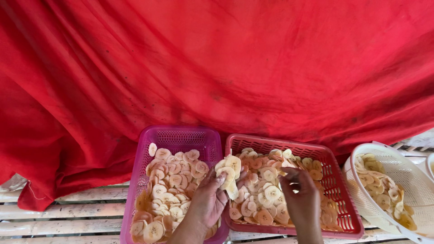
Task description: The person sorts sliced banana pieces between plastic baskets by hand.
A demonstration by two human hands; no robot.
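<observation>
1. Because the lower edge of the view cuts our forearms off, we see only our two hands and wrists; the purple basket (174,135) and the white strainer (409,169) at the right are also cropped by the frame.
2. Whether our right hand (300,196) pinches a slice is hard to tell: its fingers curl downward over the red basket (337,171), and its back hides the fingertips.
3. Our left hand (209,199) is closed around a small stack of banana slices (229,174), raised above the seam where the purple and red baskets touch.
4. Those slices look thin, round and pale cream, with darker centres, fanned and overlapping in the grip.
5. Both baskets hold heaps of similar slices, some pinkish-brown, others pale; the hands cover part of each heap.
6. More yellow slices lie in the white strainer, just beside the red basket.
7. All three containers rest on a desk (68,212) of pale slats, and a creased red cloth (217,63) hangs behind, hiding everything beyond it.
</observation>
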